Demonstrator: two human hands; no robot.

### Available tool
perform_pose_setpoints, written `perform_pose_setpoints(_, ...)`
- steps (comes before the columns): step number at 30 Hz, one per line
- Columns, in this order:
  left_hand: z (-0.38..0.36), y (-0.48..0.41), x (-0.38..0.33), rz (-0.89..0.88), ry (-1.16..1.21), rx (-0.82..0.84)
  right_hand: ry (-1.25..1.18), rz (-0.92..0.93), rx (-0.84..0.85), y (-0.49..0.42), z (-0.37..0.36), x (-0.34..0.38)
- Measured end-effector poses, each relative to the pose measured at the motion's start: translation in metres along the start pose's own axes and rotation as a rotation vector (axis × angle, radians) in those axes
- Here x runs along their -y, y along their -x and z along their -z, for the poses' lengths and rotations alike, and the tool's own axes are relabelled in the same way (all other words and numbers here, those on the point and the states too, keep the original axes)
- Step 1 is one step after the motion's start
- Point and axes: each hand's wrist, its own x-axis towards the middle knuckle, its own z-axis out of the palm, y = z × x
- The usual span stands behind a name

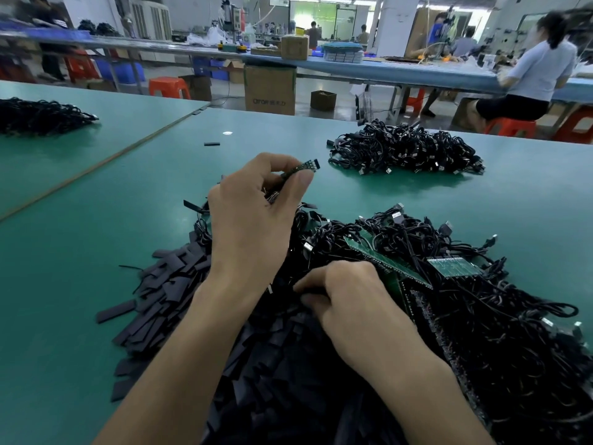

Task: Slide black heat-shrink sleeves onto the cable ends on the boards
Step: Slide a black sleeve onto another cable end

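Note:
My left hand (253, 220) is raised over the pile and pinches a small green board (300, 167) between thumb and fingers, its dark end pointing right. My right hand (349, 303) rests low in the heap of flat black heat-shrink sleeves (179, 284), fingers curled down among them; whether it holds one is hidden. To its right lie green board panels (385, 261) tangled with black cables (481, 303).
A second pile of black cables (404, 149) lies farther right on the green table (96, 194). Another cable pile (41, 115) sits at far left. One loose sleeve (211, 144) lies alone beyond my hands. A seated person (532, 69) works at the blue bench behind.

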Motion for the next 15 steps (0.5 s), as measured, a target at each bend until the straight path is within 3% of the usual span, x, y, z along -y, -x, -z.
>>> perform_pose_setpoints(4, 0.000, 0.000, -0.001, -0.011, -0.050, 0.021, -0.232, 0.089, -0.213, 0.001, 0.015, 0.010)
perform_pose_setpoints(8, -0.004, 0.000, -0.001, 0.011, -0.035, 0.070, -0.303, 0.141, -0.411, 0.000, 0.032, 0.009)
perform_pose_setpoints(15, -0.004, 0.003, -0.005, -0.021, 0.077, 0.171, -0.506, 0.093, -0.494, -0.001, 0.058, -0.008)
